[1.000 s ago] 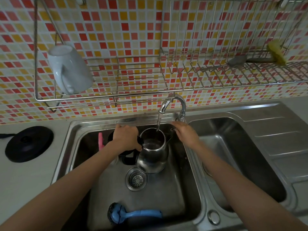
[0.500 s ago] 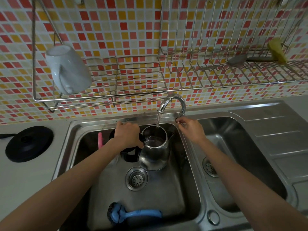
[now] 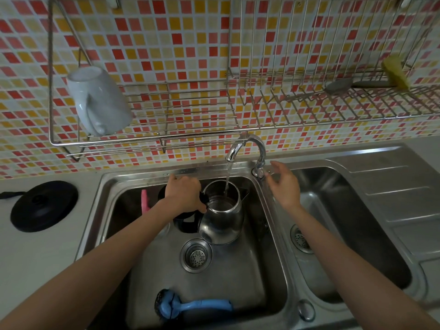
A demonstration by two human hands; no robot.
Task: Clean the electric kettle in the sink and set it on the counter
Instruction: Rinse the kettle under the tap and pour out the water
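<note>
An electric kettle [image 3: 222,214] stands upright in the left basin of a steel sink [image 3: 276,234], its mouth open under a stream of water [image 3: 227,178] falling from the tap [image 3: 247,146]. It sits just at 12 o'clock from the drain [image 3: 196,255], its long axis vertical and its spout turned toward 2 o'clock.

The left hand [image 3: 183,194] lies against the kettle at its 9 o'clock side, fingers [image 3: 202,208] clenched around the dark handle, steadying it beneath the flow. That hand is the nearer of the two and already has the vessel.

The right hand [image 3: 283,184] hovers at 3 o'clock from the kettle, just beside the tap base, fingers spread and loosely curled, holding nothing; whether a fingertip touches the tap lever cannot be told.

A blue scrubbing brush [image 3: 190,306] lies at 6 o'clock in the same basin, well apart from both hands. The kettle's black power base [image 3: 44,206] waits on the bench [image 3: 31,258] at 9 o'clock.

The rinse looks to be in its early stage. The next move likely turns on the right hand shutting off the water while the left tips or lifts the filling kettle, which will be heavier and prone to slosh.
</note>
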